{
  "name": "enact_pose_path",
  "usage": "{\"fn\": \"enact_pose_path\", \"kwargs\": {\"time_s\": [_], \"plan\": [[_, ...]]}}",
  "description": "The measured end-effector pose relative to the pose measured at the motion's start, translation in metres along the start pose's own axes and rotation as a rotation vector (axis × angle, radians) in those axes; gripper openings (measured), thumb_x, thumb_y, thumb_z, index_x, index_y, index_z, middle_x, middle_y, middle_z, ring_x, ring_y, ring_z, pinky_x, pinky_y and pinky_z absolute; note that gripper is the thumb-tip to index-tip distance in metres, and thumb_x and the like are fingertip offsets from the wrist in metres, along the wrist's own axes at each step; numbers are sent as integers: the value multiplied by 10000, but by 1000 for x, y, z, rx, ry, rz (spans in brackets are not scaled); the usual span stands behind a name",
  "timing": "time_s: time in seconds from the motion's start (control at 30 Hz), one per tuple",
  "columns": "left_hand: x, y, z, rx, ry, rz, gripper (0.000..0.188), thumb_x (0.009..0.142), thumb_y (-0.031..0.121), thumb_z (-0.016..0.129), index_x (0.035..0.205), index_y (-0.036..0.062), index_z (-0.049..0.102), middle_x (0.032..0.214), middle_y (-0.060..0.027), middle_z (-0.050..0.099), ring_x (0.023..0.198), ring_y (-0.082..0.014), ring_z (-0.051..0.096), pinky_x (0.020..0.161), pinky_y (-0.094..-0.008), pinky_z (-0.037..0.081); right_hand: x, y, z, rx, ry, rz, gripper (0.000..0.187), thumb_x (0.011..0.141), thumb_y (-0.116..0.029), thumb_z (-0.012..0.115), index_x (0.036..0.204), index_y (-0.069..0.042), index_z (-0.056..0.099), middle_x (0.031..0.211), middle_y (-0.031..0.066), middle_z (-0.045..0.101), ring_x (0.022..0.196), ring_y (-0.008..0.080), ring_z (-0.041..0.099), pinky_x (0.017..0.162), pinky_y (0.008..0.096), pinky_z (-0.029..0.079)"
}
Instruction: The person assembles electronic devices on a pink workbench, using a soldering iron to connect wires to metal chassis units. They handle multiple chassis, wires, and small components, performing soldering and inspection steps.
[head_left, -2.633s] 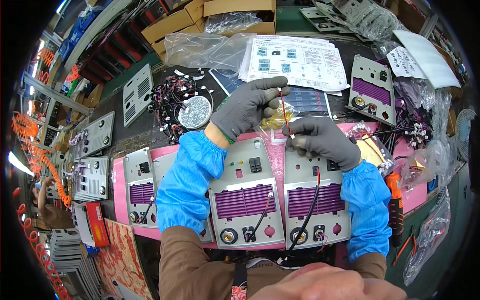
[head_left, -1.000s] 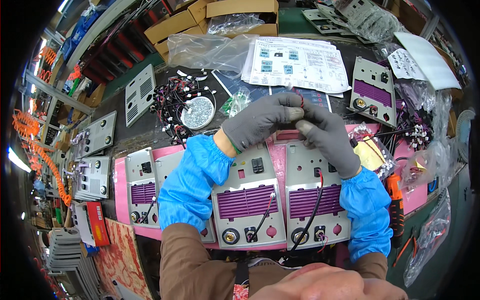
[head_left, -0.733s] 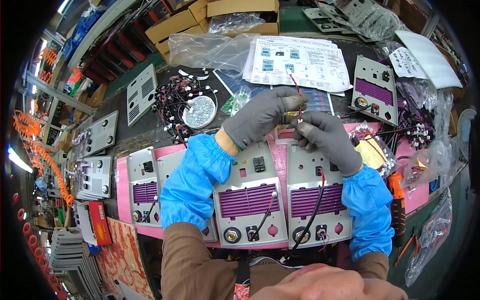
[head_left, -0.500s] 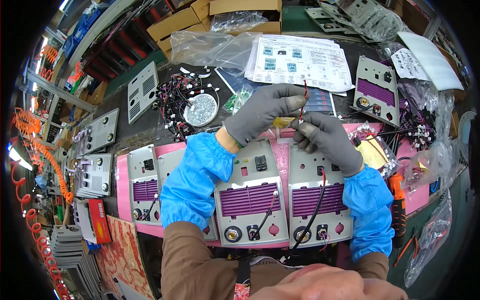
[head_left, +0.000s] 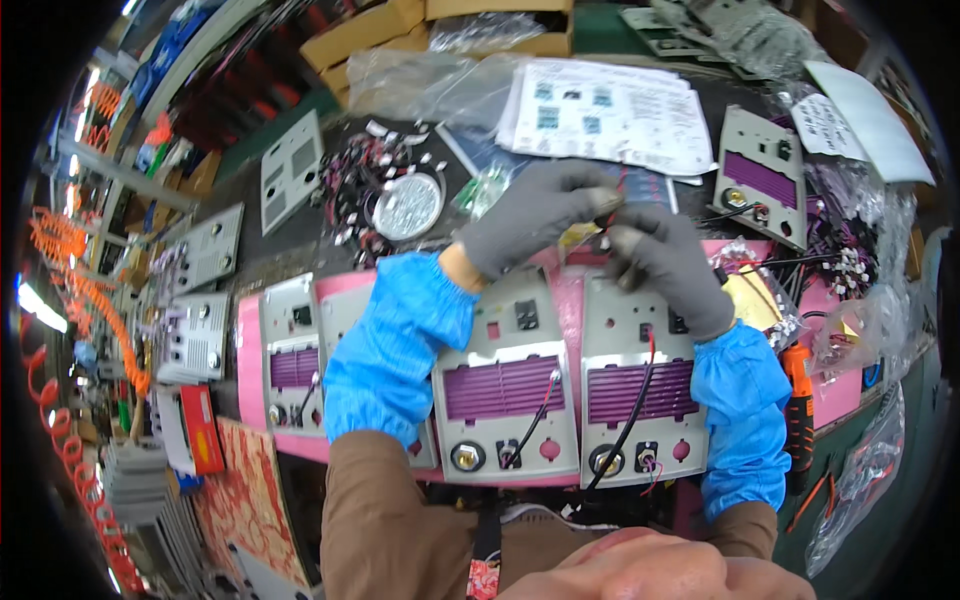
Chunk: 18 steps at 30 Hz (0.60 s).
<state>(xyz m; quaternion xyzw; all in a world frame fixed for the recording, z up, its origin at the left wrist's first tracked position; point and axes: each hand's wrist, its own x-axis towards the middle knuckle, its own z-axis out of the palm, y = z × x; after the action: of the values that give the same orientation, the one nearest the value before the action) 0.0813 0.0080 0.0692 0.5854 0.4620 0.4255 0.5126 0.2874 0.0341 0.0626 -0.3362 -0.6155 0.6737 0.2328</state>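
Both hands wear grey gloves, with blue sleeve covers on the forearms. My left hand (head_left: 535,222) pinches a thin red-and-black wire (head_left: 622,184) between thumb and forefinger. Right beside it, my right hand (head_left: 672,268) closes its fingertips on the lower part of the same wire; its small connector end is mostly hidden there. Below the hands lie a grey metal panel (head_left: 450,350) with a purple louvred vent (head_left: 500,390) and a similar panel (head_left: 598,345) to its right. Black cables rise from both panels' lower sockets.
A round dish of small metal parts (head_left: 408,207) stands beside a heap of wire harnesses (head_left: 365,180). Printed sheets (head_left: 610,120) lie at the back. An orange-and-black power screwdriver (head_left: 798,400) is at the right. More panels (head_left: 195,335) are stacked at the left.
My hands have drawn closer together around the wire, and less of it shows between them. The whole view has shifted slightly.
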Motion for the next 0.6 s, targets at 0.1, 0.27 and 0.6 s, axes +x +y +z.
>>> {"fn": "enact_pose_path", "kwargs": {"time_s": [0.1, 0.27, 0.6], "plan": [[3, -1, 2, 99, -41, 34, 343, 934, 265, 634, 1105, -31, 658, 996, -60, 673, 912, -127, 613, 827, -273, 496, 2, 11, -2, 12, 15, -11, 232, 945, -238, 610, 1013, -24, 667, 709, 27, 635, 583, 74, 592, 544, 202, 474], [0, -2, 2, 91, -10, 61, 346, 907, 243, 697, 1126, -22, 663, 1009, -78, 685, 953, -137, 623, 852, -278, 503, 3, 11, -3, 22, -33, -60, 218, 950, -219, 613, 1023, -21, 666, 742, 29, 646, 589, 58, 584, 536, 192, 462], [-67, 71, -29, 582, 102, -58, 433, 895, 296, 677, 1222, 15, 632, 1087, -81, 665, 1023, -177, 621, 913, -296, 478, 5, 17, 0, -19, -187, -55, 195, 929, -178, 629, 1015, -5, 659, 714, 13, 599, 571, 50, 519, 493, 195, 396]]}}
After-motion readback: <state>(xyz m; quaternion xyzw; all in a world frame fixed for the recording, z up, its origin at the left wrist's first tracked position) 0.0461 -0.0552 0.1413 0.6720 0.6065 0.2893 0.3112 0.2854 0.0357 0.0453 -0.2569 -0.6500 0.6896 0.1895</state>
